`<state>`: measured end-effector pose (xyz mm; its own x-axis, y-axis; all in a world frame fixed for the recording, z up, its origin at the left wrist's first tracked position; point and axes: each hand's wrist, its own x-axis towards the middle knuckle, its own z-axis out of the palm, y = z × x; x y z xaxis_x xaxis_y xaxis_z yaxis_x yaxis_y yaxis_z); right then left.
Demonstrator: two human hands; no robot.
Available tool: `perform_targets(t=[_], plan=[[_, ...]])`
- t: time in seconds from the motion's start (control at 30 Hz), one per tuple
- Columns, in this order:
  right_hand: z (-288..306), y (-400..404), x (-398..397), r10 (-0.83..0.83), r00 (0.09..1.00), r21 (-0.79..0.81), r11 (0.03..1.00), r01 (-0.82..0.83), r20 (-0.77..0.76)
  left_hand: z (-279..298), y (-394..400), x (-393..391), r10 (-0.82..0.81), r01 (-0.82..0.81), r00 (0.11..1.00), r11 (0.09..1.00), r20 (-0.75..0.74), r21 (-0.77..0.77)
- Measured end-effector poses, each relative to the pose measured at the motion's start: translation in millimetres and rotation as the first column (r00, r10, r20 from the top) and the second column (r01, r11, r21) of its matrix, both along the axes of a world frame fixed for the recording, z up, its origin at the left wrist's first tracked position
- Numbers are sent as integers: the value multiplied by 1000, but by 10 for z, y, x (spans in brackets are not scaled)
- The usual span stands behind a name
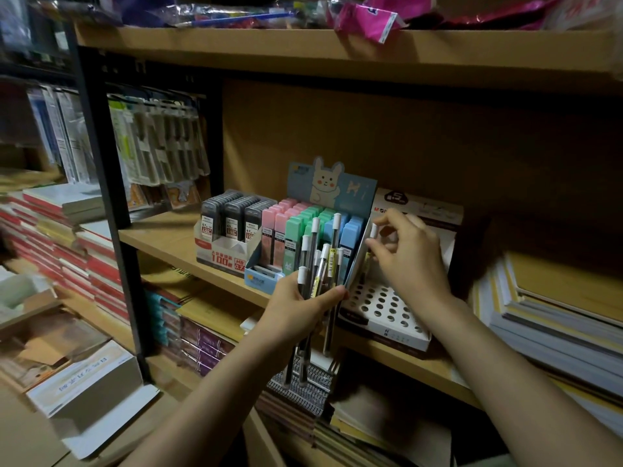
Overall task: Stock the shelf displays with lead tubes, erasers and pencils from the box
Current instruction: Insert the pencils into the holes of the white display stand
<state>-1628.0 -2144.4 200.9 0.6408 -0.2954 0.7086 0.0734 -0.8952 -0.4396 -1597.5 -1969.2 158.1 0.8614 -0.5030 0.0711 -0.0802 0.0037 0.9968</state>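
Note:
My left hand (296, 311) grips a bundle of several slim dark pencils (318, 264) with white caps, held upright in front of the shelf. My right hand (404, 257) pinches one white-capped pencil (373, 230) at its top, over the back of a white display tray (387, 308) whose top is full of round holes. The lower part of that pencil is hidden behind my fingers. Left of the tray stands a blue rabbit display (332, 187) with pink, green and blue cases (296, 227), and a box of dark lead tubes (232, 214).
A wooden shelf board (161, 237) carries the displays, with another board (303, 48) close overhead. Stacked notebooks (556, 315) lie to the right, more paper stacks below. A black metal upright (104, 170) stands left. An open white carton (84, 382) sits at lower left.

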Motion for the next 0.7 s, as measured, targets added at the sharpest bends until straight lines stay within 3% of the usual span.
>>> perform_targets(t=[0.2, 0.3, 0.4, 0.57, 0.7], plan=[[20, 37, -123, -41, 999, -18, 999, 41, 6, 25, 17, 0, -66, 65, 997, 997, -30, -50], [89, 151, -215, 132, 988, 183, 972, -146, 84, 38, 9, -14, -83, 84, 996, 995, 14, -51], [84, 303, -247, 252, 967, 384, 889, -250, 45, 45, 4, -37, -81, 84, 990, 996, 116, -15], [104, 368, -248, 344, 933, 515, 784, -346, 102, 53, 49, -45, -90, 98, 976, 995, 200, -31], [112, 397, -225, 381, 919, 562, 741, -368, 101, 52, 87, -51, -146, 154, 980, 987, 136, -51]])
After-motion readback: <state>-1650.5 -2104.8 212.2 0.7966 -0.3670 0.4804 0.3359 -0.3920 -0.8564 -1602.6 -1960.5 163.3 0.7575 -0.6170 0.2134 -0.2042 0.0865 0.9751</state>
